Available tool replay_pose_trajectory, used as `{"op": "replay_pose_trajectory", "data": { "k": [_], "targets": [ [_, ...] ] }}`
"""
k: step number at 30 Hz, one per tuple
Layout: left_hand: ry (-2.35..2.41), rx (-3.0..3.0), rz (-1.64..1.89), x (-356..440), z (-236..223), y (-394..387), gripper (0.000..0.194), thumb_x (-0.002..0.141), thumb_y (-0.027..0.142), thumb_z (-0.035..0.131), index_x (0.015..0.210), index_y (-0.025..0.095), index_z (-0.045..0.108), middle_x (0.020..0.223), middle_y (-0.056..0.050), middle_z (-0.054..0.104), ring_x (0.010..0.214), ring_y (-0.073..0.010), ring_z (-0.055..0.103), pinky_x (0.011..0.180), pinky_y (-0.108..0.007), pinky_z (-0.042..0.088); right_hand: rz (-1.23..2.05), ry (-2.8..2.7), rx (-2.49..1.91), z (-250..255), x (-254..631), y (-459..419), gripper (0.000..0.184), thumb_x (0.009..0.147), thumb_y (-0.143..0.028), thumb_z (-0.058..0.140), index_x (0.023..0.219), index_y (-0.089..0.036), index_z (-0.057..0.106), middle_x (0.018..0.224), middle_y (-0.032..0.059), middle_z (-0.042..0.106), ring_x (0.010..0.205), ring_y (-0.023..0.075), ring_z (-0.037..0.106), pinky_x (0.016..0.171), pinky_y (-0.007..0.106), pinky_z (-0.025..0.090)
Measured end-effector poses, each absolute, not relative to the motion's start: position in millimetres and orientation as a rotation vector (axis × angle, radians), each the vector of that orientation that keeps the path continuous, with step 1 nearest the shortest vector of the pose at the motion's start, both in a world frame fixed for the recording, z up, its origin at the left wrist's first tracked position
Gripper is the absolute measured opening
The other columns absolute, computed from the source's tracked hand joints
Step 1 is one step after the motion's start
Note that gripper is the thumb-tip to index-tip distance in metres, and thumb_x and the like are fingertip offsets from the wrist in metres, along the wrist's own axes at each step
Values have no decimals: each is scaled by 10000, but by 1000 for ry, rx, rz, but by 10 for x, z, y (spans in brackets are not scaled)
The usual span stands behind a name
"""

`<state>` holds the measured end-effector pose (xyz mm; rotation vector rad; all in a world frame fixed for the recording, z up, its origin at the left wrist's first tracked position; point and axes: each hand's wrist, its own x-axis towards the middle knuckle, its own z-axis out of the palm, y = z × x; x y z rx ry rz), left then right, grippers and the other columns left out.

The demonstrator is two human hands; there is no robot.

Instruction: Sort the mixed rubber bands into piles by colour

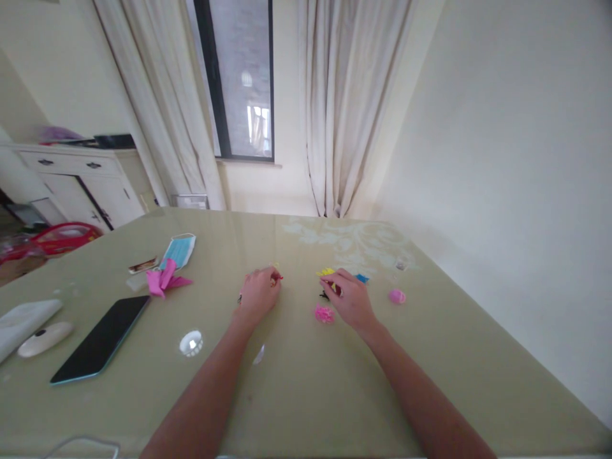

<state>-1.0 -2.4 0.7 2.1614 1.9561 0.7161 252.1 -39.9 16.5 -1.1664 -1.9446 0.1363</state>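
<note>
Along the near edge of the smooth, glossy green table (296,395), towards the left, we have a thin, looped white cable (88,438). Farther in lies a flat black rectangular device with a teal rim (102,338). Past the middle, a knobbly bright-pink cluster (324,314) sits just beside our right hand (351,299), whose thumb and forefinger close together near a dark-red scrap (338,290); we cannot tell what they grip. Our left hand (259,292) curls inward, fingertips pinching a tiny red piece (280,278) above the table's middle. Beyond our right fingers spreads a spiky yellow heap (326,272); towards the right edge rests a rounded pink piece (396,296). Nearer the far left corner, we see a creased pink sheet (166,278) touching a pleated blue mask (180,250)
</note>
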Motion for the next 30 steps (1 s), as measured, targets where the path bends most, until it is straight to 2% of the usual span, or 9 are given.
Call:
{"op": "replay_pose_trajectory", "data": {
  "k": [4, 10, 21, 25, 30],
  "targets": [
    [1938, 2106, 789, -41, -11, 15, 235, 972, 208, 629, 1159, 227, 770, 1093, -83, 829, 1019, -242, 753, 935, -359, 547, 231, -1944, -1193, -103, 2433, -462, 251, 1046, -323, 599, 1087, -188, 806, 858, 65, 762, 713, 188, 680, 701, 301, 523],
    [1896, 2060, 829, -77, -54, 17, 154, 951, 216, 660, 958, 234, 812, 1026, -88, 828, 976, -261, 755, 908, -372, 550, 299, -1950, -1233, -133, 2506, -574, 228, 1042, -299, 597, 1073, -197, 799, 862, 63, 768, 698, 185, 662, 694, 302, 520],
    [1814, 1960, 929, -93, -98, -35, 196, 965, 271, 598, 1011, 242, 786, 951, -66, 845, 866, -250, 782, 791, -346, 551, 302, -1938, -1248, -120, 2588, -535, 166, 1016, -226, 636, 998, -210, 801, 867, 60, 774, 695, 190, 660, 674, 299, 486],
    [1834, 1964, 955, -121, -116, -20, 230, 980, 304, 601, 1045, 258, 817, 984, -75, 857, 873, -264, 787, 829, -365, 561, 298, -1973, -1245, -104, 2560, -566, 157, 1016, -215, 641, 1013, -209, 798, 864, 55, 765, 695, 185, 652, 676, 294, 465],
    [1847, 1998, 985, -138, -138, -20, 268, 978, 258, 573, 1059, 271, 828, 1022, -80, 858, 932, -274, 786, 863, -378, 561, 292, -1977, -1242, -99, 2562, -567, 151, 1014, -200, 645, 1001, -201, 796, 861, 53, 763, 683, 181, 639, 676, 292, 461]
  ]
}}
